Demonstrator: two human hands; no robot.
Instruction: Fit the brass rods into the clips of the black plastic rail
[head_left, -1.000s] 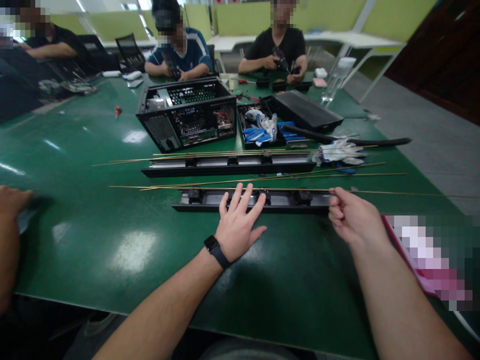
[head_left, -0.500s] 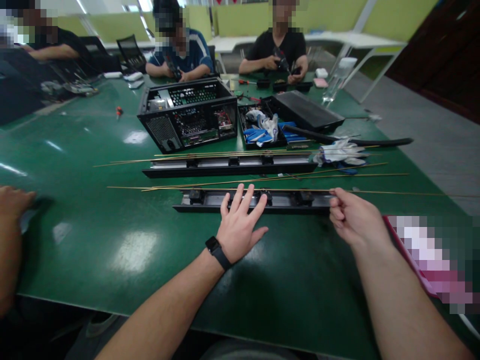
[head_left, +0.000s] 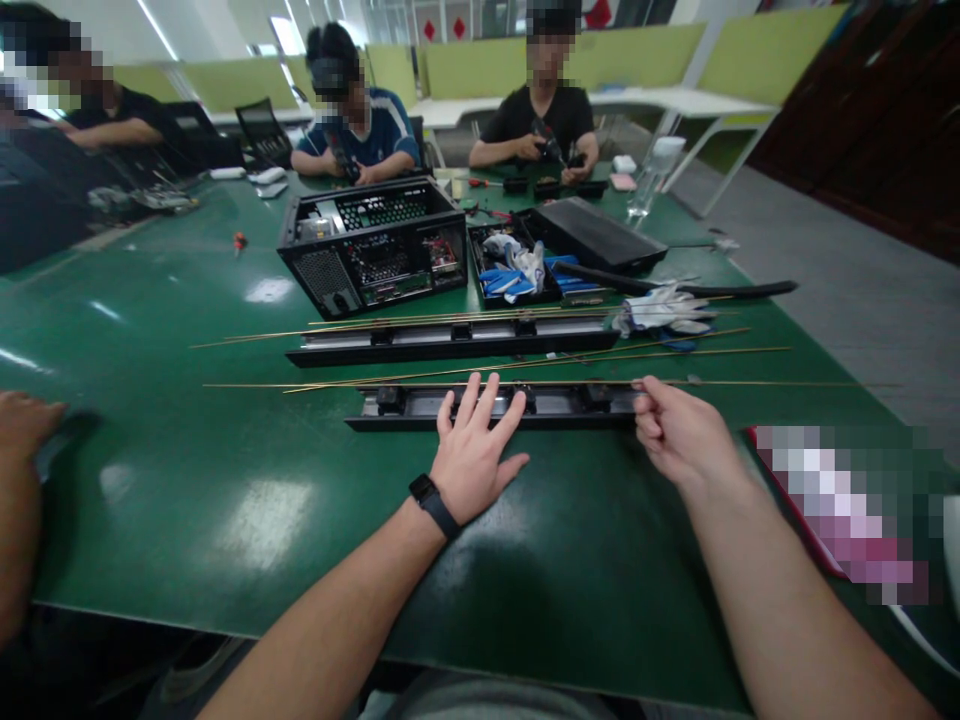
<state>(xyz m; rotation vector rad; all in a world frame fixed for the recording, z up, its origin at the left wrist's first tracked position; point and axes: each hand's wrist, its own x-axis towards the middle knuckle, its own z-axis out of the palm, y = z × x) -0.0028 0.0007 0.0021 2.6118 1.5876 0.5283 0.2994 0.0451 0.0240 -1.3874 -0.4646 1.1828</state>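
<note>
My left hand (head_left: 474,450), with a black watch on its wrist, lies with fingers spread over the near black rail (head_left: 397,425), fingertips near its far edge. At the rail's right end my right hand (head_left: 679,428) is closed, thumb and forefinger pinched on a long, thin brass-coloured rod (head_left: 780,383). This rod runs along the rail's far edge and past both its ends. Dark blocks (head_left: 390,399) sit in the rail's channel; my left fingers partly cover the middle one. Behind lies a second, similar rail (head_left: 450,352) with several thin rods beside it.
An open computer case (head_left: 375,245), a black tray with gloves (head_left: 514,268), a loose glove (head_left: 664,308) and a black tube (head_left: 720,290) lie beyond the rails. A pink-edged item (head_left: 832,500) is at right. People sit across the table; another person's hand (head_left: 26,425) is at left.
The view has tilted up and turned slightly right. The pinched rod's left tip lies a little farther left against the other rods. My left hand stays on the rail.
</note>
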